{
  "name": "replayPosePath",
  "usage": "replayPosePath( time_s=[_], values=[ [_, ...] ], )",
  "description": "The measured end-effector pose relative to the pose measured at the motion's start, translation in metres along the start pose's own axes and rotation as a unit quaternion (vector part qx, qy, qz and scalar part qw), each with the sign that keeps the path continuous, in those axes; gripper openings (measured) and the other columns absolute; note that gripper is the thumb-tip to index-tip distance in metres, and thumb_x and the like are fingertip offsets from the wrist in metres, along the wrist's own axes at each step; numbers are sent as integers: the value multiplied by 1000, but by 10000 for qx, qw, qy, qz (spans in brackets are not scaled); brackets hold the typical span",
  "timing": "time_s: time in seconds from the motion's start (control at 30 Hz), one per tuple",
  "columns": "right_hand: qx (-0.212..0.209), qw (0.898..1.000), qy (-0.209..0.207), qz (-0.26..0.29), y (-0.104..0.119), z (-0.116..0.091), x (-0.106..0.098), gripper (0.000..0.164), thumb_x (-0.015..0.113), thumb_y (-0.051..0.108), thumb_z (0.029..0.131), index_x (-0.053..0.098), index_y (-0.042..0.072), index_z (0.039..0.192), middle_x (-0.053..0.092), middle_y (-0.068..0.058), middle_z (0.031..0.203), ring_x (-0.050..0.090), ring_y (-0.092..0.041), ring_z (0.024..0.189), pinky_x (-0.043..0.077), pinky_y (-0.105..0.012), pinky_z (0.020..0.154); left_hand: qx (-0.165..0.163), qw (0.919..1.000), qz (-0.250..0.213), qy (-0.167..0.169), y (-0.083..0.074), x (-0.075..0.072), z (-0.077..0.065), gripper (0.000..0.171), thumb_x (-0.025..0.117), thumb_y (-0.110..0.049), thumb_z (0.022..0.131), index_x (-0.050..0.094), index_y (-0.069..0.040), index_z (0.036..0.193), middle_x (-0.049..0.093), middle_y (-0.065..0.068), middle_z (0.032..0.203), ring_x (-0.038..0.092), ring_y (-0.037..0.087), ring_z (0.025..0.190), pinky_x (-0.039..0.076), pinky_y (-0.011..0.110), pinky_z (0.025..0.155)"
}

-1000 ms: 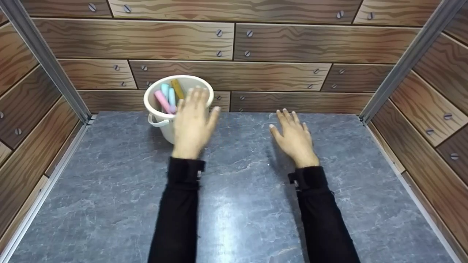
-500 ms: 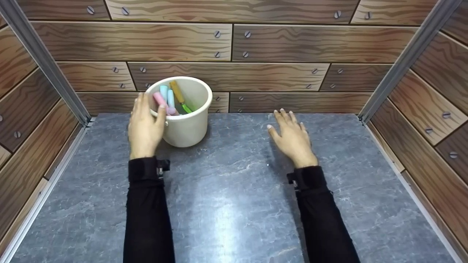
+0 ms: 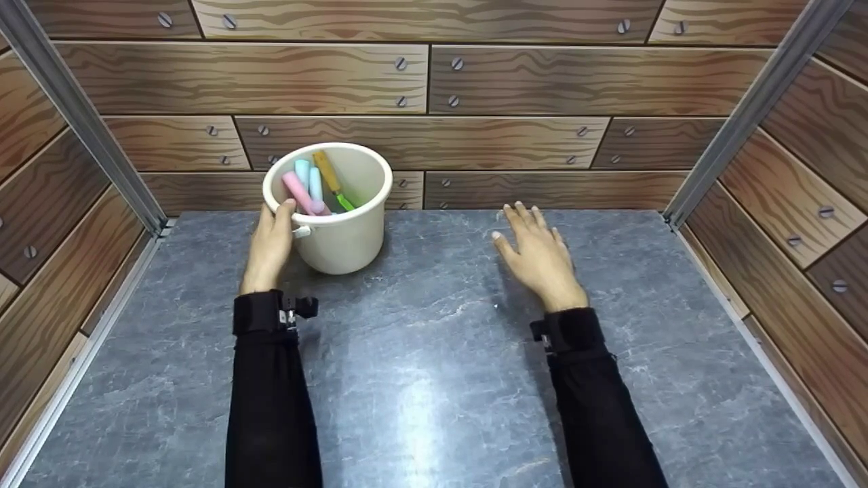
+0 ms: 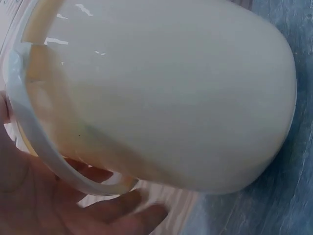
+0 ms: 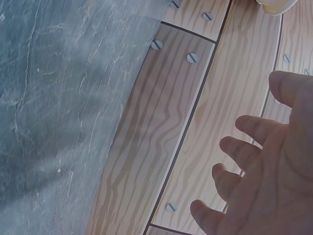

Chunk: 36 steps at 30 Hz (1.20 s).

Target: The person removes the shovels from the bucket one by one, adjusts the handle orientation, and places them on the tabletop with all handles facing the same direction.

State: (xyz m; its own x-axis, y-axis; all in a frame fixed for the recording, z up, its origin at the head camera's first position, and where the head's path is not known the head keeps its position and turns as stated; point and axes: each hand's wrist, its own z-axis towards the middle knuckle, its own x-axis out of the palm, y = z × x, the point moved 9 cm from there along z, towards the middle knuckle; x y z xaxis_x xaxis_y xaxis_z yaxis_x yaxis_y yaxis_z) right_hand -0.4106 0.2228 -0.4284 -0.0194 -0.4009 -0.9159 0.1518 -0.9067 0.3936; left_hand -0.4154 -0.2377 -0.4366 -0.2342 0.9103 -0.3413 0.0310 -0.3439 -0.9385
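Observation:
A cream bucket (image 3: 346, 244) stands upright at the back left of the grey surface. In it lean a pink foam-like stick (image 3: 297, 186), light blue sticks (image 3: 316, 183) and a mustard-yellow handle (image 3: 326, 169) with a bright green part below. My left hand (image 3: 269, 251) grips the bucket's left rim, thumb over the edge. The left wrist view shows the fingers curled beneath the rim beside the white bail handle (image 4: 46, 144). My right hand (image 3: 541, 261) is over the back right of the surface with its fingers spread, holding nothing.
Wood-patterned panels (image 3: 515, 81) wall in the back and both sides. Metal corner posts (image 3: 81, 115) rise at the two back corners. The marbled grey surface (image 3: 434, 325) runs from the back wall toward me.
My left hand has moved left from in front of the bucket to its left side, then closed on the rim. The right hand has stayed nearly in place.

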Motion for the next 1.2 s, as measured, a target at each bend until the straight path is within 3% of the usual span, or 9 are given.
replayPosePath(
  time_s=[0.13,0.4,0.67,0.8,0.97,1.2],
  values=[
    [-22,10000,32,41,1,1,1,73,43,49,125,25,18,189,14,-11,199,7,-42,187,6,-75,149,-116,9998,-79,163,3,2,1,80,40,-60,119,29,-21,187,44,20,187,44,42,171,32,61,146],
    [-104,9999,17,22,5,1,0,74,44,50,125,25,19,189,17,-12,199,10,-43,186,10,-76,148,-87,9998,77,142,1,3,2,74,38,-56,119,39,-13,180,50,22,181,49,44,164,35,63,143],
    [-195,9998,-30,90,9,2,-1,73,45,50,125,27,18,188,19,-13,198,12,-43,186,12,-76,148,-50,9979,-159,618,-3,15,0,69,36,-49,118,39,-6,173,53,24,172,51,38,157,41,59,141],
    [-237,9996,-20,129,10,1,0,73,45,48,125,27,17,188,19,-14,198,13,-44,186,14,-77,148,45,9932,-480,1062,-3,24,-3,73,32,-45,120,29,-9,183,43,25,183,47,37,164,41,61,143],
    [-261,9993,-50,269,13,0,-3,72,46,47,125,27,17,188,20,-13,198,14,-44,186,14,-77,147,43,9805,-1132,1608,-6,39,-11,71,27,-43,125,14,-20,190,23,24,194,38,41,173,41,70,140],
    [-424,9977,-179,489,18,0,-10,71,48,45,125,29,18,188,21,-9,198,15,-40,186,18,-72,149,-14,9677,-1484,2036,-12,63,-16,76,36,-40,121,10,-25,191,24,21,195,43,41,170,45,69,139]
  ],
)
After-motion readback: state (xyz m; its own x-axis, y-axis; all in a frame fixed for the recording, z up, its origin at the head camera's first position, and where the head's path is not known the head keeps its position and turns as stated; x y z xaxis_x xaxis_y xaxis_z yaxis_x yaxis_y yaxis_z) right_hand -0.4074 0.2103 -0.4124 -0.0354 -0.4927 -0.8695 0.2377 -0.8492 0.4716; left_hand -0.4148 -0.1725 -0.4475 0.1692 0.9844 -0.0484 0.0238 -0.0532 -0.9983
